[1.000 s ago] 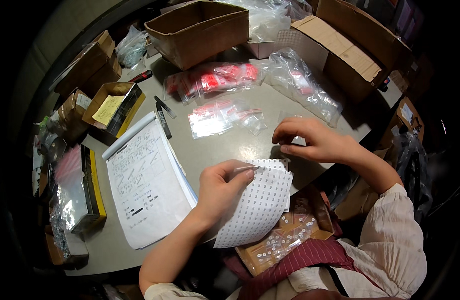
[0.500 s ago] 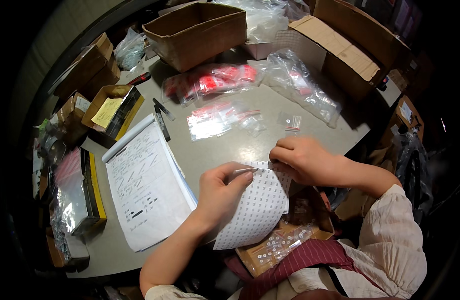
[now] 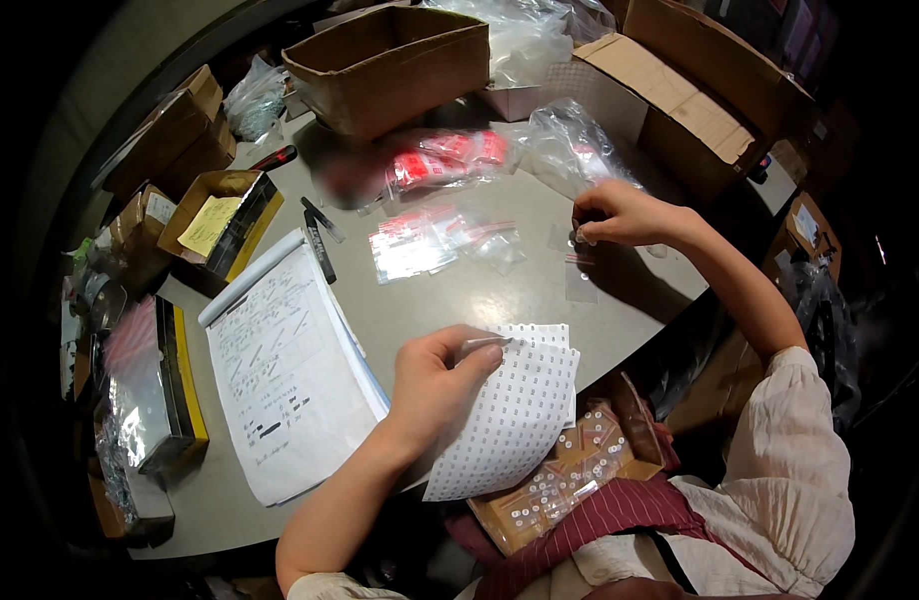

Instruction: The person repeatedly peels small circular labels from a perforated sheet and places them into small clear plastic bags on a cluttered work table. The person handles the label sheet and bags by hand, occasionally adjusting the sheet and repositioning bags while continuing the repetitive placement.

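In my left hand (image 3: 440, 385), white sheets of small printed labels (image 3: 510, 420) are pinched between thumb and fingers; they curve down over the table's near edge. My right hand (image 3: 625, 215) reaches out to the right side of the table, its fingers closed together above a small clear zip bag (image 3: 582, 284) with a red strip. A tiny white spot shows at those fingertips, too small to name. Below the sheets, at my lap, an open cardboard box (image 3: 640, 467) holds several small zip bags with white round dots (image 3: 555, 490).
More clear zip bags (image 3: 415, 245) lie mid-table, with red-and-clear packs (image 3: 450, 155) behind them. A written notepad (image 3: 290, 400) and black markers (image 3: 320, 245) are at the left. Cardboard boxes (image 3: 390, 75) and a clear plastic bag (image 3: 570, 140) stand along the far side.
My right hand has left the label sheets and moved up and right to the small zip bag. The left hand keeps its hold on the sheets, nearly still.
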The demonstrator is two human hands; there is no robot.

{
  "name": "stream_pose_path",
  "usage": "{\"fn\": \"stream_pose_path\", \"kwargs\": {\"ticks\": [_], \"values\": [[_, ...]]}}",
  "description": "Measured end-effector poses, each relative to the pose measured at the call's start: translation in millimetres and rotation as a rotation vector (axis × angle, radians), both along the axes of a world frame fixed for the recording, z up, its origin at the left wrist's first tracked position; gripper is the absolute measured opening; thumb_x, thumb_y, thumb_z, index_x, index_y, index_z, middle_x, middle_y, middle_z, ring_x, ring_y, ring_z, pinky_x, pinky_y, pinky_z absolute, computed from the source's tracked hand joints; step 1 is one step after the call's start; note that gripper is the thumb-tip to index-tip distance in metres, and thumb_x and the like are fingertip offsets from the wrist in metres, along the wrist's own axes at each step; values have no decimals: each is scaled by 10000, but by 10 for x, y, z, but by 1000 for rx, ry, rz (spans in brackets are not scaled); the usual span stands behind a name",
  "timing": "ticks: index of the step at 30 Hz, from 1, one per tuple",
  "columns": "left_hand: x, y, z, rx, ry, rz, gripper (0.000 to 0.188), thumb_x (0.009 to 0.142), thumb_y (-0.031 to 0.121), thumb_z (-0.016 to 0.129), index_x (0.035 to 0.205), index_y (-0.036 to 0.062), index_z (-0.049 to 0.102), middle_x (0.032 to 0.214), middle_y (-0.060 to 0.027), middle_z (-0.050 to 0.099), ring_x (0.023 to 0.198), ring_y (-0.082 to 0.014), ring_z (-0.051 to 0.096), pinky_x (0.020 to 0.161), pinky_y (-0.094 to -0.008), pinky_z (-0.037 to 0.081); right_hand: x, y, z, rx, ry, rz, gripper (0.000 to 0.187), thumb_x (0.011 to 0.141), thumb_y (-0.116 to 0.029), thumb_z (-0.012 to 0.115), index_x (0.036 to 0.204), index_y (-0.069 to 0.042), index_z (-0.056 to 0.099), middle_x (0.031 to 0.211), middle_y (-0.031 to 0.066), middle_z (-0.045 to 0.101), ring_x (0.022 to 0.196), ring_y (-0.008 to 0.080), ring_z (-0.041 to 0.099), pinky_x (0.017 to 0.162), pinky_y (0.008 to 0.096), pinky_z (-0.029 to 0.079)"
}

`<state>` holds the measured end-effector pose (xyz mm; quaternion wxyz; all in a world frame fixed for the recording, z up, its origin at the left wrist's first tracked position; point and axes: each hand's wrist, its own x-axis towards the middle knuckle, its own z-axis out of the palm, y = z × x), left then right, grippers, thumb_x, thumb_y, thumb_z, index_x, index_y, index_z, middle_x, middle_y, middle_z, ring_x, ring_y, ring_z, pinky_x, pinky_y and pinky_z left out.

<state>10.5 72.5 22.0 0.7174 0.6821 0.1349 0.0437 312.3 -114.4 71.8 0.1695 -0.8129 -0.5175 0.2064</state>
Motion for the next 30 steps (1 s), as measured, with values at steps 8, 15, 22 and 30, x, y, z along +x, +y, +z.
{"fn": "stream_pose_path", "kwargs": {"ticks": [8, 15, 22, 30], "values": [[-11, -7, -36, 28, 4, 4, 200, 950, 83, 725, 1106, -37, 764, 939, -66, 763, 833, -96, 678, 751, -248, 538, 8, 47, -225, 100, -9, -117, 275, 799, -195, 700, 938, 42, 719, 798, 214, 689, 751, 304, 670, 703, 406, 512], [-10, -10, -22, -13, 0, 1, 198, 950, 70, 718, 1110, -40, 755, 946, -67, 762, 836, -95, 679, 747, -246, 538, -99, 75, -105, -27, -362, -137, 295, 841, -249, 764, 921, 26, 695, 840, 240, 691, 815, 392, 676, 721, 446, 509], [-9, -31, -4, -2, -1, 6, 201, 941, 71, 721, 1104, -43, 749, 950, -74, 761, 828, -102, 684, 742, -250, 543, -237, -141, -94, 197, 246, -19, 288, 890, -213, 753, 1048, -7, 628, 930, 98, 662, 850, 177, 606, 764, 342, 496], [-21, 10, -33, 17, 7, -12, 206, 943, 71, 715, 1111, -43, 744, 927, -76, 758, 806, -94, 678, 720, -244, 540, -596, -86, -44, 9, -31, 77, 221, 834, -103, 682, 997, -11, 565, 960, 218, 647, 908, 399, 643, 757, 456, 500]]}}
